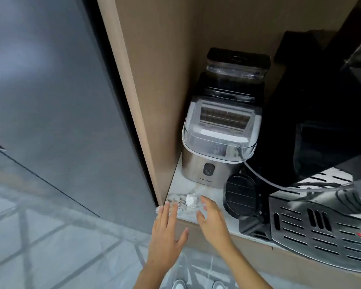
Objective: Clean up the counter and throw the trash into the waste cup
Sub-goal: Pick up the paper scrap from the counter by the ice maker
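A crumpled white paper ball [191,200] lies on the marble counter [208,192], in front of the ice maker. A second bit of white crumpled paper [158,209] peeks out at the counter's left corner, just past my left fingertips. My left hand [167,232] hovers at the counter's front edge, fingers spread and holding nothing. My right hand [212,219] is also open, its fingertips just right of the paper ball and not touching it. No waste cup is in view.
A steel ice maker [213,147] with a clear lid stands at the back. A black round part [241,198] and a large coffee machine with a slotted metal drip tray [321,224] fill the right. A wooden cabinet wall [154,101] bounds the left.
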Action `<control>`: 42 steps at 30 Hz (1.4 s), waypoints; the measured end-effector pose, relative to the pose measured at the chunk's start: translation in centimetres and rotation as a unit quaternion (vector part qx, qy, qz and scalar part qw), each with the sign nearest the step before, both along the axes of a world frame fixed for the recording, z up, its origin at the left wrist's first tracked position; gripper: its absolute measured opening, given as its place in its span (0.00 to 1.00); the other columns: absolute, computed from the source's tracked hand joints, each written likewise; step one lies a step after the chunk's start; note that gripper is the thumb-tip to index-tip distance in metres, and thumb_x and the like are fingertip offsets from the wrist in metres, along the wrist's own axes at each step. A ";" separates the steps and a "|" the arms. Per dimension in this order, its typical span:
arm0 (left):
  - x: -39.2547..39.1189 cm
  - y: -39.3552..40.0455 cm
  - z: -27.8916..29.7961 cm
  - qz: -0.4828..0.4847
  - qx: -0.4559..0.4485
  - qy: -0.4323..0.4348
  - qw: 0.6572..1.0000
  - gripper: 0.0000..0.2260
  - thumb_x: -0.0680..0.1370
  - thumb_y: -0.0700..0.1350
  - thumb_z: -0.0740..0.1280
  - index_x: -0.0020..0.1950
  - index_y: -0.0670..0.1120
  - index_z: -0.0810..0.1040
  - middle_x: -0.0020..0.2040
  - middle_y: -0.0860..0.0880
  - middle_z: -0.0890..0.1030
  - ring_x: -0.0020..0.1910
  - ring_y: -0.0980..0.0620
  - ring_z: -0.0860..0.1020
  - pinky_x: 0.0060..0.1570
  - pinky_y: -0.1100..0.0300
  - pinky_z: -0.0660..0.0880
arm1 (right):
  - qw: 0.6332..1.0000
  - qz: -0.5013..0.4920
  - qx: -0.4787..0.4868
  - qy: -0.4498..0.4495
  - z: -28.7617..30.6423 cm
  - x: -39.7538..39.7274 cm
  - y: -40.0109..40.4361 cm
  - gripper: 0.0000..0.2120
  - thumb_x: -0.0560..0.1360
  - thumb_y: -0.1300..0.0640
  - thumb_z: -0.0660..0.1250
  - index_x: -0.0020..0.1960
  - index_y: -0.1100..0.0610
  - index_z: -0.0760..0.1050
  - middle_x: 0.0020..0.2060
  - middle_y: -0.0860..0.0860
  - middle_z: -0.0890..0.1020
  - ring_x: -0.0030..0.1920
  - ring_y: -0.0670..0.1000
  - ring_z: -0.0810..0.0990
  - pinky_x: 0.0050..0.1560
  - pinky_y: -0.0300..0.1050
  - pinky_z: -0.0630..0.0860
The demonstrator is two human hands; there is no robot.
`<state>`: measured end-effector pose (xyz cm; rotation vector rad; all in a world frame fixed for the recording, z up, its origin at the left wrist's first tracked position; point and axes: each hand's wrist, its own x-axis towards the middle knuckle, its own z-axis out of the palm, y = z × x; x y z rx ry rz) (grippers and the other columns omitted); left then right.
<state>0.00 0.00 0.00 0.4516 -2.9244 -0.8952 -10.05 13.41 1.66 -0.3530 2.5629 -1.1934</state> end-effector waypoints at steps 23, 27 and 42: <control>-2.3 -1.2 -5.9 -0.148 -0.164 -0.136 0.966 0.34 0.74 0.63 0.60 0.77 0.49 0.61 0.76 0.41 0.63 0.75 0.42 0.64 0.72 0.48 0.51 | 0.980 0.100 0.170 0.028 -4.5 -4.7 -2.6 0.16 0.75 0.54 0.68 0.62 0.50 0.75 0.58 0.48 0.72 0.57 0.52 0.77 0.54 0.48 0.78; -2.4 -1.4 -6.3 -0.165 -0.179 -0.137 0.960 0.34 0.76 0.63 0.58 0.77 0.49 0.59 0.76 0.41 0.63 0.75 0.41 0.62 0.72 0.48 0.48 | 0.982 0.096 0.163 0.028 -4.4 -4.8 -2.1 0.13 0.75 0.54 0.68 0.59 0.52 0.75 0.59 0.47 0.76 0.56 0.51 0.78 0.52 0.46 0.77; -3.1 3.6 -7.0 -0.308 -0.162 -0.101 0.932 0.35 0.70 0.62 0.64 0.74 0.49 0.65 0.75 0.41 0.67 0.74 0.41 0.65 0.71 0.48 0.52 | 0.983 -0.182 -0.028 -0.013 -0.1 6.0 9.0 0.16 0.74 0.62 0.72 0.55 0.44 0.76 0.54 0.43 0.77 0.53 0.48 0.74 0.51 0.29 0.69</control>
